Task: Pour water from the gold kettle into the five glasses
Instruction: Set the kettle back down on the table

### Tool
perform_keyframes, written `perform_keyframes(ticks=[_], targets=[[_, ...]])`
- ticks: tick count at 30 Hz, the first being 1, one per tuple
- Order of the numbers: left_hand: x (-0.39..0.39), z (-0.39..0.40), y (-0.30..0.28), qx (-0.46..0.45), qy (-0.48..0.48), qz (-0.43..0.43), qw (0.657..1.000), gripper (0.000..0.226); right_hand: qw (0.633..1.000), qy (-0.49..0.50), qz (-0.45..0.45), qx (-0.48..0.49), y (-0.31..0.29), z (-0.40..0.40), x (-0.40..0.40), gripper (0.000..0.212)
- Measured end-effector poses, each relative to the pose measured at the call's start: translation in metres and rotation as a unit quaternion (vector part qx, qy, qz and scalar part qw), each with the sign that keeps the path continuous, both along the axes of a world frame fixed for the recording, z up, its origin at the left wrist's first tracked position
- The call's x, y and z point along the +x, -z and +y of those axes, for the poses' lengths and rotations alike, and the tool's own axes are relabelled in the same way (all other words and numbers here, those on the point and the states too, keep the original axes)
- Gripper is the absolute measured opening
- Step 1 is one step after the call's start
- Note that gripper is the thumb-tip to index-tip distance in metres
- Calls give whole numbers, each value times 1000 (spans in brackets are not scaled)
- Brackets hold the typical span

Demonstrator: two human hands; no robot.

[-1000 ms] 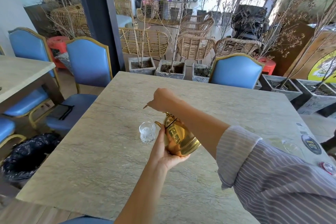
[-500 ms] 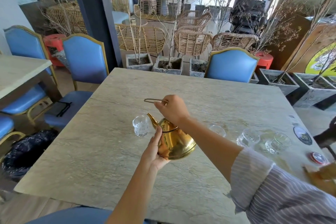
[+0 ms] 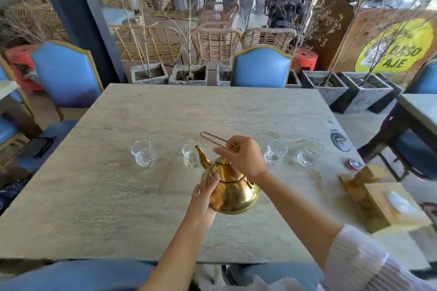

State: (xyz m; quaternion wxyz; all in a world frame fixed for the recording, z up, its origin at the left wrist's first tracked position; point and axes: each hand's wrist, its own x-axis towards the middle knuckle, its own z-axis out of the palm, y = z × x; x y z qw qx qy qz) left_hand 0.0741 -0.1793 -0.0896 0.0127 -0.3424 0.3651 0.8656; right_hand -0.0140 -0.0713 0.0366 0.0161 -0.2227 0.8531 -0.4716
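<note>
I hold the gold kettle (image 3: 233, 192) above the stone table (image 3: 118, 196), its spout pointing up and left. My right hand (image 3: 243, 157) grips the wire handle from above. My left hand (image 3: 204, 192) cups the kettle's left side and base. A row of clear glasses stands beyond it: one at far left (image 3: 142, 156), one just behind the spout (image 3: 190, 156), two to the right (image 3: 275, 155) (image 3: 309, 156). My right hand covers the spot between them, so any glass there is hidden.
A wooden tissue box (image 3: 387, 205) lies at the table's right edge, with a small red lid (image 3: 354, 164) and round stickers (image 3: 340, 141) near it. Blue chairs (image 3: 261, 67) surround the table; concrete planters stand behind.
The kettle has come away from the far-left glass, moved right and levelled out, spout now up. The view swung right, bringing the glasses on the right into sight.
</note>
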Motion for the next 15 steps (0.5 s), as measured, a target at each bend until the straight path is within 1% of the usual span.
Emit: perform_keyframes(ticks=[3, 4, 6, 8, 10, 12, 13, 15], targets=[[3, 39, -15, 17, 34, -5, 999, 109, 999, 31, 22, -1, 12, 40, 1, 44], [4, 52, -14, 24, 37, -13, 999, 112, 999, 39, 20, -3, 17, 52, 1, 42], [6, 75, -13, 24, 60, -28, 998, 124, 999, 51, 13, -7, 26, 76, 3, 39], [4, 95, -9, 36, 86, -58, 994, 122, 998, 58, 8, -6, 31, 99, 6, 36], [2, 114, -9, 49, 122, -98, 986, 112, 998, 69, 4, -1, 36, 120, 8, 38], [0, 130, -9, 71, 152, -125, 978, 90, 997, 80, -5, -5, 42, 140, 9, 41], [-2, 138, -9, 77, 163, -135, 974, 84, 996, 87, -9, -7, 45, 149, 8, 40], [-10, 150, -5, 68, 175, -145, 972, 90, 995, 98, -21, -12, 50, 165, 6, 36]])
